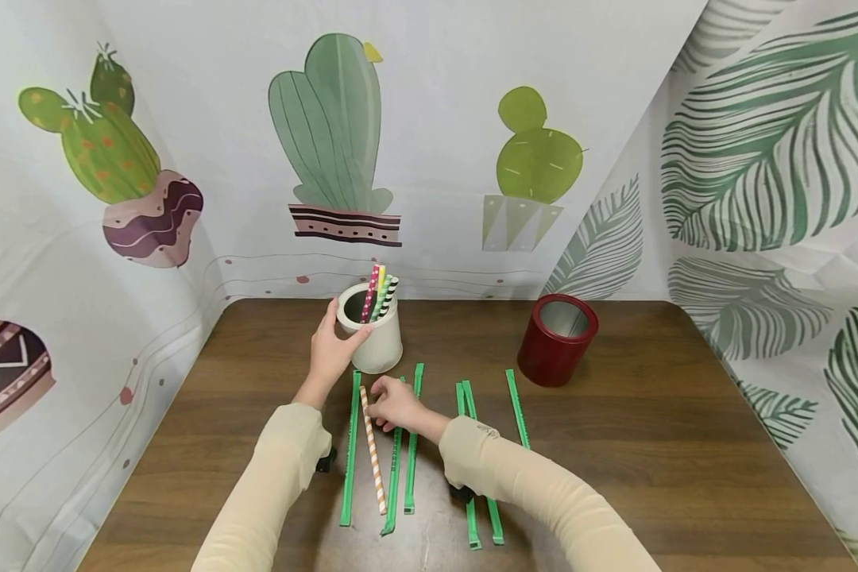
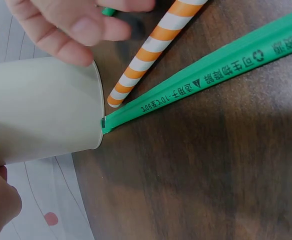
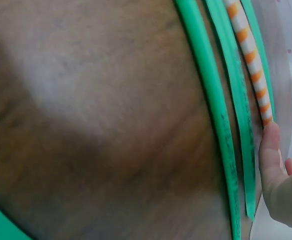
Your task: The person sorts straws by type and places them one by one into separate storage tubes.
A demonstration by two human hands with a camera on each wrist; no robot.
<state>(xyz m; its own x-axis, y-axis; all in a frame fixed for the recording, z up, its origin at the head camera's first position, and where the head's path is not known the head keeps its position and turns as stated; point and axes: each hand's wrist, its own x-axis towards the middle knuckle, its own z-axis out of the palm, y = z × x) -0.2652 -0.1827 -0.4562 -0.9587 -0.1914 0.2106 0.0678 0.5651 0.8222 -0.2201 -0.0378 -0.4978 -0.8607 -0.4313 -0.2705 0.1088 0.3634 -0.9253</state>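
A white canister (image 1: 376, 349) stands near the back of the table, holding several patterned paper straws (image 1: 380, 294). My left hand (image 1: 334, 347) grips it at the left side and rim. An orange-and-white striped straw (image 1: 373, 453) lies on the table in front of the canister. Over the upper part of this straw hovers my right hand (image 1: 398, 407), fingers loosely bent, with nothing seen between them. In the left wrist view, the straw's (image 2: 148, 47) far end lies apart from those fingers. Left of the straw lies a green wrapped straw (image 1: 351, 453), its end by the canister's base.
Two more green wrapped straws (image 1: 412, 457) lie just right of the striped one. Further right are a pair of green wrapped straws (image 1: 471, 508) and a single one (image 1: 518, 405), partly under the right forearm. A red canister (image 1: 554, 349) stands at the back right.
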